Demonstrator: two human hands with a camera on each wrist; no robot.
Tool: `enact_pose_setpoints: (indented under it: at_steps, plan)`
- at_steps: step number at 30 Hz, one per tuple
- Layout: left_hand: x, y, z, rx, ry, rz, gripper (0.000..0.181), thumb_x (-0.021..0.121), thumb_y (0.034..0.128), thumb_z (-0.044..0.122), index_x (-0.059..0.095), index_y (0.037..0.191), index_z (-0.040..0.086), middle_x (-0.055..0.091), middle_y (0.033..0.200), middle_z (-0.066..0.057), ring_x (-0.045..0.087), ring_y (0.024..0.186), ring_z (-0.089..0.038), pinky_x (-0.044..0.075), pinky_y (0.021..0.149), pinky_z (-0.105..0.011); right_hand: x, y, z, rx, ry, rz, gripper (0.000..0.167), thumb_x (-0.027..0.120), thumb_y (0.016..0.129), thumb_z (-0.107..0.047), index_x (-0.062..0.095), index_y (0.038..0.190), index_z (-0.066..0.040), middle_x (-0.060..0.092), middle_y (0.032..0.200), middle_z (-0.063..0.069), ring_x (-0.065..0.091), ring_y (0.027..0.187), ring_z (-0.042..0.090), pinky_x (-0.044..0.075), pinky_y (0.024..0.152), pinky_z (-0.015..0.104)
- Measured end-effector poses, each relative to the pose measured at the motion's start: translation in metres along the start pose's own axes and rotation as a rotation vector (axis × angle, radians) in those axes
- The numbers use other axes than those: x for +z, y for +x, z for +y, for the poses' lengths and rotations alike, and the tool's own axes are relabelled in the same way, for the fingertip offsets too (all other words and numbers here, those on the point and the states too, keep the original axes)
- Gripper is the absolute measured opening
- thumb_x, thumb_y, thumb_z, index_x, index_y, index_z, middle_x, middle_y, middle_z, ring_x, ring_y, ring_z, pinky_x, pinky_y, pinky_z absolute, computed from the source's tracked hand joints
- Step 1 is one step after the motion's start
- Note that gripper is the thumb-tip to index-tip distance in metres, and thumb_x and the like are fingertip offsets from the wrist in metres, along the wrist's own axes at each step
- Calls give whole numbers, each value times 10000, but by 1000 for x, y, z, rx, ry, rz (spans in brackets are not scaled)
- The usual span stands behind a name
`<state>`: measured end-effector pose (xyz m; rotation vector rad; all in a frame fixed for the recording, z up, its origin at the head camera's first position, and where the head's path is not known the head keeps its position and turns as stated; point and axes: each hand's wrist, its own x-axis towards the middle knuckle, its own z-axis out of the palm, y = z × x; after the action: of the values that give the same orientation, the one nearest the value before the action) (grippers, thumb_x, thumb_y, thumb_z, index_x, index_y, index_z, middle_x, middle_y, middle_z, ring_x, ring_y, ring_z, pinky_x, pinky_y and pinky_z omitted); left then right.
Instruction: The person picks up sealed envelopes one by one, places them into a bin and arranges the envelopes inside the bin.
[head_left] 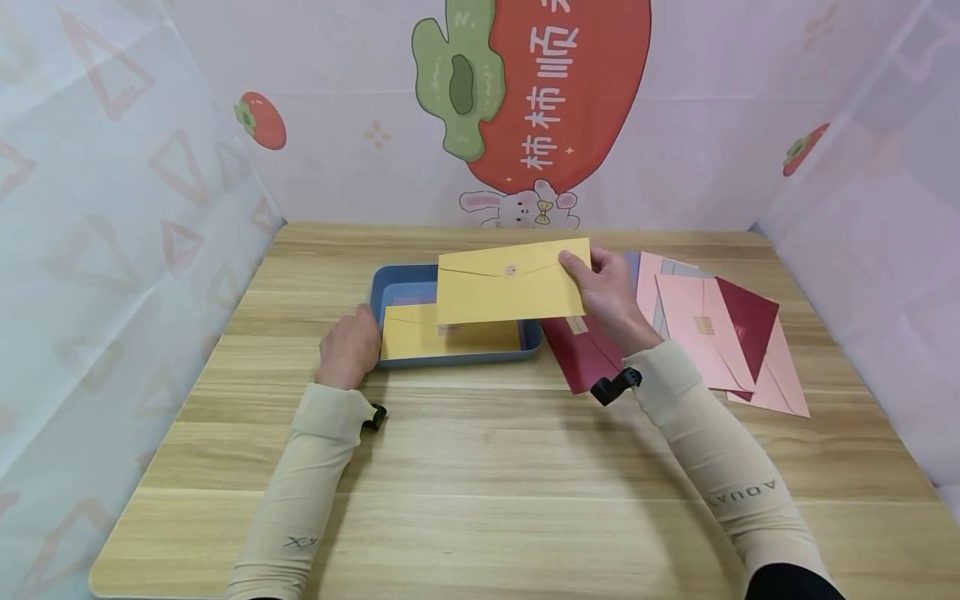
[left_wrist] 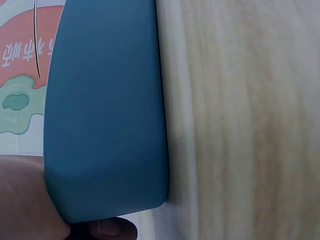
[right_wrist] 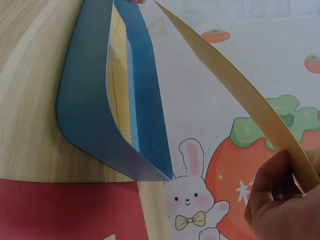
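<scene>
A yellow envelope (head_left: 495, 292) with a round seal on its flap hangs above the blue tray (head_left: 461, 361). My right hand (head_left: 611, 293) pinches its right end, thumb on the near face; in the right wrist view the envelope (right_wrist: 240, 90) appears nearly edge-on and slightly bent. Inside the tray lies another yellow envelope (head_left: 405, 340), partly hidden by the raised one. At the tray's left end, my left hand (head_left: 350, 346) grips its side. In the left wrist view the tray's outer wall (left_wrist: 105, 110) fills much of the picture, with a fingertip (left_wrist: 107, 227) under its lower end.
Right of the tray, a dark red envelope (head_left: 573, 358) lies partly under my right forearm. Farther right, pink envelopes (head_left: 701, 333) overlap another dark red one (head_left: 753, 321). A printed cloth backdrop (head_left: 337, 183) stands behind the wooden table (head_left: 480, 467).
</scene>
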<state>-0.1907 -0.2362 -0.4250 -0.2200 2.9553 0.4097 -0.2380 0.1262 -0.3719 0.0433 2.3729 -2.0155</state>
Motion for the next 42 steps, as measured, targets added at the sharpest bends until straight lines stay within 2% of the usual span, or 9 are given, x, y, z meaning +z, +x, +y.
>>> enact_pose_setpoints:
  at_steps: [7,14,21,32,42]
  plan:
    - [0,1,0,-4,-5,-3,293,257,1107,102,474,1214,-64,648,1155,-375,677,1077,-530,563,829,-631,7,-1,0,1,-32,-11,473,632,1064,-386,620,1423,-77,708,1146,122,768,862,125,633,740,274]
    - [0,1,0,-1,-2,-8,282,272,1106,99,477,1213,-64,652,1127,-364,690,1038,-505,569,808,-614,14,1,0,14,5,-39,459,631,1066,-374,614,1418,-79,693,1135,113,773,863,130,637,748,288]
    - [0,1,0,-2,-1,-8,275,270,1108,99,478,1196,-58,652,1125,-361,687,1043,-509,567,809,-615,22,3,1,19,-8,-31,439,632,1066,-380,631,1397,-92,703,1113,105,770,850,142,638,734,295]
    - [0,0,-1,5,1,-2,266,290,1101,97,479,1203,-61,652,1141,-368,684,1057,-518,567,820,-624,32,6,3,8,66,-49,416,651,1063,-300,642,1376,-26,722,1089,116,779,820,138,643,723,321]
    - [0,1,0,2,1,-12,285,277,1108,107,476,1223,-61,650,1142,-361,684,1052,-509,566,816,-619,41,8,4,21,3,-60,408,640,1068,-331,650,1372,-59,721,1104,122,765,834,159,640,721,305]
